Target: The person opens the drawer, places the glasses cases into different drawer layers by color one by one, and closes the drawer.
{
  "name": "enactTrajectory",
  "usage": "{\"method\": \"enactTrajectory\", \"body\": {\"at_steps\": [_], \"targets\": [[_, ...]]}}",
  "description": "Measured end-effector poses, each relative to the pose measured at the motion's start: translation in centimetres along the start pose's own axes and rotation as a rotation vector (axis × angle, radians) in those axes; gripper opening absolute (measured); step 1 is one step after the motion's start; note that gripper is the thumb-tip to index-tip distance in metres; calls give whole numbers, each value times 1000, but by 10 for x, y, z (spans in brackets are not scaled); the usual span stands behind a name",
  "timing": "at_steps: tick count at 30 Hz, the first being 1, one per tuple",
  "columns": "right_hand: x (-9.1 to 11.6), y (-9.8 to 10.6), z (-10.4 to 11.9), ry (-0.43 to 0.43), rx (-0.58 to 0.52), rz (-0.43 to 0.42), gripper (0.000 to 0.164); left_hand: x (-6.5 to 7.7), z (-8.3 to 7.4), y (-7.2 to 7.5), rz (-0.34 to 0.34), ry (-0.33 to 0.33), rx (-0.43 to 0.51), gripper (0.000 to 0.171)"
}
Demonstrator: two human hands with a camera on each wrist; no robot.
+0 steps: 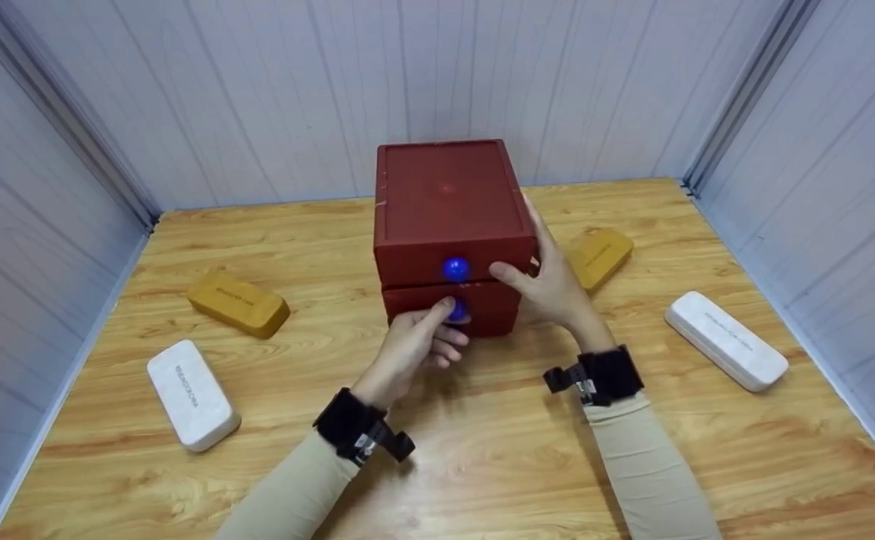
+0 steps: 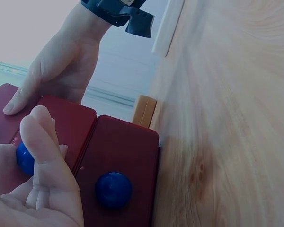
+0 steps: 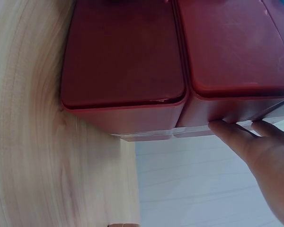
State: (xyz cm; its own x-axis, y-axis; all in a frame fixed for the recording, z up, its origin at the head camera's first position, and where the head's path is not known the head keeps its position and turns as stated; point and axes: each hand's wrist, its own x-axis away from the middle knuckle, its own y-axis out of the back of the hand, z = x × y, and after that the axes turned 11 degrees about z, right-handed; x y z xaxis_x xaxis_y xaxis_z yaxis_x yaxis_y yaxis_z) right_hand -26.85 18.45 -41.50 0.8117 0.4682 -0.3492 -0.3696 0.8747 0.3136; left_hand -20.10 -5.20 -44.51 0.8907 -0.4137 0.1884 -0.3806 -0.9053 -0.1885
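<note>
A red drawer cabinet with round blue knobs stands upright on the wooden table; three stacked drawer fronts show in the left wrist view. My left hand pinches the blue knob of the middle drawer, thumb above and fingers below. That drawer front appears closed. Below it, the bottom drawer's knob is untouched, as is the top drawer's knob. My right hand grips the cabinet's right front edge at the upper drawers. Its thumb lies on the front, and its fingers press along the side.
To the left lie a yellow block and a white block, both with lettering. Another yellow block lies behind my right hand, with a second white block farther right. Pale panel walls enclose the table.
</note>
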Motion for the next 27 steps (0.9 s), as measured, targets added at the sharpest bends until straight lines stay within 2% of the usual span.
{"method": "enactTrajectory", "body": {"at_steps": [16, 27], "targets": [[2, 3, 3, -1, -10, 2, 97, 13, 5, -4, 47, 16, -32, 62], [1, 2, 2, -6, -2, 5, 96, 23, 6, -5, 56, 11, -69, 55]]}}
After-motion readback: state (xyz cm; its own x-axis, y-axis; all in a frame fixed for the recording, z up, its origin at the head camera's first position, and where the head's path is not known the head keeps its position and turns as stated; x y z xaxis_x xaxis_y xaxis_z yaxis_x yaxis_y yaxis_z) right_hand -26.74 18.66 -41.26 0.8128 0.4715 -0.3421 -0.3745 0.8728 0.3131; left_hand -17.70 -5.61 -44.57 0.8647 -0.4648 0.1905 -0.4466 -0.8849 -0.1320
